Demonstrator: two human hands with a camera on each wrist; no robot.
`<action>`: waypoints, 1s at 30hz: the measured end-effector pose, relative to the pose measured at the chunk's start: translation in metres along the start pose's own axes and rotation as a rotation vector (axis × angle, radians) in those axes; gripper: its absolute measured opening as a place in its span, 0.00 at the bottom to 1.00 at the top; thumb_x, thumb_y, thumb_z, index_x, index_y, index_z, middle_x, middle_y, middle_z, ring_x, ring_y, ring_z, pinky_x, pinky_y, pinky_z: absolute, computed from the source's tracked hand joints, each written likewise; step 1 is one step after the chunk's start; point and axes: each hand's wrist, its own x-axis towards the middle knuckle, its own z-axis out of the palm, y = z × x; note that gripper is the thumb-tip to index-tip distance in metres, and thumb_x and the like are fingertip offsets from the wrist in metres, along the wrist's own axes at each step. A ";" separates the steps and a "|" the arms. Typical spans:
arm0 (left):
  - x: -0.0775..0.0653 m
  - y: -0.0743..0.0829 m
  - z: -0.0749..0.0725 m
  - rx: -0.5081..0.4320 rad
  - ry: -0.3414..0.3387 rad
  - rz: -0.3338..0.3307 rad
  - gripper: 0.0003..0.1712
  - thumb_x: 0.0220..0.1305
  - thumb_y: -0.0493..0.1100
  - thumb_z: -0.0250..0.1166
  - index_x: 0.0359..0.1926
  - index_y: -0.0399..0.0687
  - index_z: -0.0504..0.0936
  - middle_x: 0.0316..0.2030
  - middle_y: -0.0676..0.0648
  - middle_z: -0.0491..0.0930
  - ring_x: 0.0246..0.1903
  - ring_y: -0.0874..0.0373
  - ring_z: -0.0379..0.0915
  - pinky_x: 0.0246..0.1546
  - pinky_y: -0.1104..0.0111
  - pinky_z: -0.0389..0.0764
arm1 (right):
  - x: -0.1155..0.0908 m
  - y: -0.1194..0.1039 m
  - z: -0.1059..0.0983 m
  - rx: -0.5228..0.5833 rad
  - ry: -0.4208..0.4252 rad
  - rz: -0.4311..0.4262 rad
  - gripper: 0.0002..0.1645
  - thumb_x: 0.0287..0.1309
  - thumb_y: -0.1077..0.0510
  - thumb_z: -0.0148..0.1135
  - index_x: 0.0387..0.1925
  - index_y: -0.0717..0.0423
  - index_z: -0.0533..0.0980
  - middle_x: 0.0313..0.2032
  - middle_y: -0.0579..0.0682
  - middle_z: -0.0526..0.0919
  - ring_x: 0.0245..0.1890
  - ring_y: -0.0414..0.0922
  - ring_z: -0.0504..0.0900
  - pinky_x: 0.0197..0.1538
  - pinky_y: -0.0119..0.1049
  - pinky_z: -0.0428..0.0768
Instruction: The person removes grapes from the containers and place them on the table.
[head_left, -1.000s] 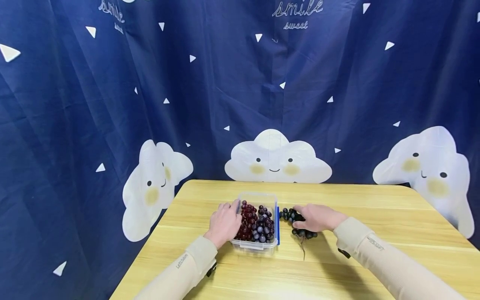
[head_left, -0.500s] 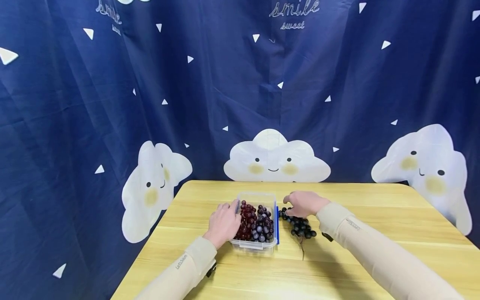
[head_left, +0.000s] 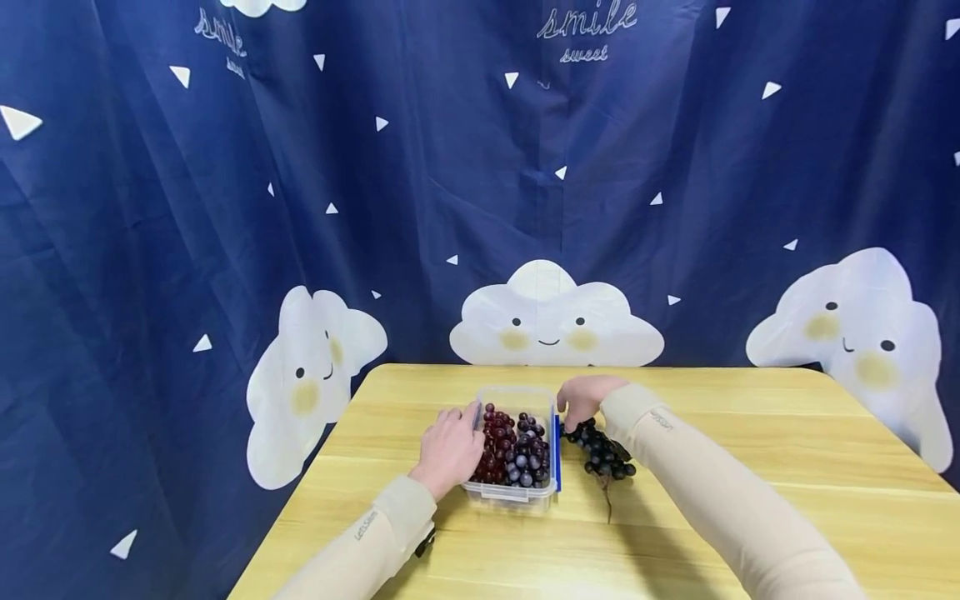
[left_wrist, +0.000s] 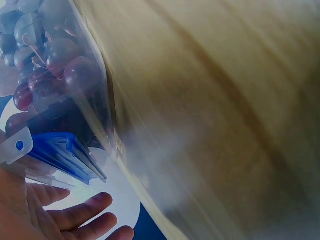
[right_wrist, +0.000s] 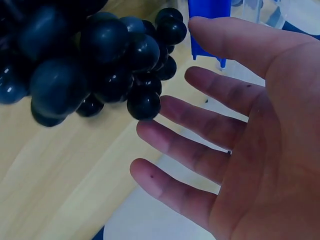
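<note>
One view alone, right wrist, shows the right hand (right_wrist: 255,130) palm-side

"smile" and "sweet" on the blue curtain (head_left: 450,167); blurred "Lets…" on left sleeve (head_left: 367,537)

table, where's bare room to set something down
Bare table shows right of the right sleeve and, nearside of the clear box, between that sleeve and the left sleeve. Crowded: the middle, where left hand, box, black grapes and right hand sit close together.

Arms (head_left: 720,492) forward, hands (head_left: 450,446) (head_left: 587,398) apart (fingers (right_wrist: 180,151) extended)
</note>
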 end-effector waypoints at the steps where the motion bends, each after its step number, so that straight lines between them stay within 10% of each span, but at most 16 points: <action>1: 0.000 0.000 0.001 -0.001 0.000 -0.001 0.30 0.64 0.51 0.48 0.68 0.56 0.61 0.50 0.43 0.75 0.50 0.49 0.69 0.44 0.53 0.74 | 0.001 -0.001 0.001 -0.009 -0.003 0.004 0.26 0.45 0.50 0.67 0.49 0.52 0.78 0.50 0.47 0.79 0.51 0.49 0.76 0.51 0.45 0.74; 12: 0.001 -0.001 0.005 0.016 0.027 0.000 0.29 0.63 0.51 0.48 0.67 0.56 0.63 0.47 0.44 0.76 0.48 0.49 0.70 0.42 0.55 0.75 | 0.004 -0.003 0.008 -0.007 -0.034 0.067 0.09 0.41 0.49 0.69 0.28 0.43 0.80 0.28 0.37 0.78 0.31 0.39 0.74 0.38 0.40 0.75; 30: 0.002 -0.002 0.004 0.002 0.029 0.000 0.30 0.63 0.51 0.49 0.67 0.56 0.63 0.47 0.43 0.76 0.48 0.49 0.70 0.42 0.54 0.74 | 0.014 0.002 0.017 -0.020 0.004 0.047 0.08 0.44 0.57 0.66 0.18 0.46 0.74 0.18 0.39 0.69 0.20 0.38 0.65 0.26 0.34 0.65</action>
